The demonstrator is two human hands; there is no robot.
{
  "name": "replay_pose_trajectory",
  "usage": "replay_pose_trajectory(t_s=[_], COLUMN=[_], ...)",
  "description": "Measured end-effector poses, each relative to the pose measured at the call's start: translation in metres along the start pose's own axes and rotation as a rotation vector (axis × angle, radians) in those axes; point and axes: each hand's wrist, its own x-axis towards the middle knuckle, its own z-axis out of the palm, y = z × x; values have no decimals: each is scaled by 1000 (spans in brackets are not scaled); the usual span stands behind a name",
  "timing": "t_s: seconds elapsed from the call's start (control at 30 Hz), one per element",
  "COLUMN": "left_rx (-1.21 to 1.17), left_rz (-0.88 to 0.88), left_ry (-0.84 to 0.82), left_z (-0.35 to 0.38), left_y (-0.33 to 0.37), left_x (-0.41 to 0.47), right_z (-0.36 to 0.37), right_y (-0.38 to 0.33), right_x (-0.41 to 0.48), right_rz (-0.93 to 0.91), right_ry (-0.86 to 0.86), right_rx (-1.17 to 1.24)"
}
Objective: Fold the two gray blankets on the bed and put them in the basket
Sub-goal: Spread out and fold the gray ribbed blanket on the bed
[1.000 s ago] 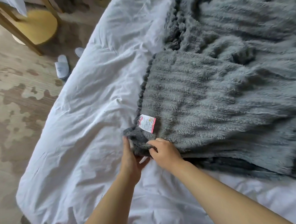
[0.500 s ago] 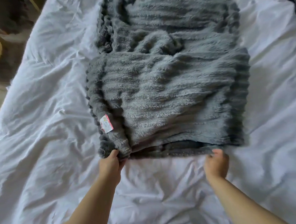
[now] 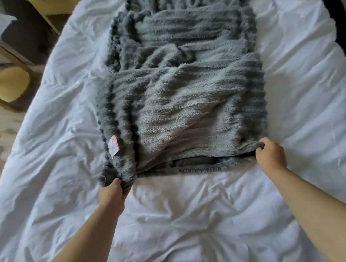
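Visibly one gray blanket [image 3: 187,103]; left hand [image 3: 111,193], right hand [image 3: 270,158] grip corners.

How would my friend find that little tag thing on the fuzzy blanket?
Look at the white bed, then the gray ribbed blanket lying along its middle. Follow the blanket's left edge down toward the left hand gripping the near corner; the tag sits just above it. It is the only white-and-pink patch on all that gray.

The blanket [image 3: 187,103] lies along the middle of the bed [image 3: 171,219], running toward its far edge. The left hand [image 3: 111,193] grips the blanket's near left corner, the right hand [image 3: 270,157] its near right corner; a label [image 3: 113,146] sits just behind the left corner.
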Motion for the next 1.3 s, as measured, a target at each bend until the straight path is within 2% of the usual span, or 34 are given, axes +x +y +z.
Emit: replay_pose_trajectory(t_s=[0.17, 0.33, 0.4, 0.5, 0.57, 0.67, 0.83, 1.0, 1.07, 1.2, 1.3], left_rx=[15, 89, 106, 159, 105, 0, 119, 103, 136, 284, 137], left_rz=[73, 90, 119, 175, 198, 121, 9, 32, -23, -149, -56], left_ry=[28, 112, 156, 178, 216, 233, 230, 140, 139, -1, -135], left_z=[-54, -135, -177, -237, -269, -316, -410, -492, -519, -546, -543], left_y=[17, 29, 39, 41, 25, -22, -104, -154, -171, -186, -158], left_x=[-71, -112, -116, -116, -122, -135, -151, -169, -177, -205, -227], right_z=[-39, -85, -116, -158, -164, -139, -81, -59, -59, -72, -105], right_y=[25, 67, 85, 106, 123, 166, 268, 319, 327, 320, 299], right_x=[-78, -158, -180, -220, -258, -322, -439, -531, -560, -598, -598], right_rz=[-79, -134, -105, 35, 87, 125, 310, 442, 454, 321, 195], right_ry=[-107, -352, -247, 209, 369, 247, 0, -3, 33, 78, 174], right_rx=[25, -52, -36, 199, 257, 140, 3, 96, 119, 152, 275])
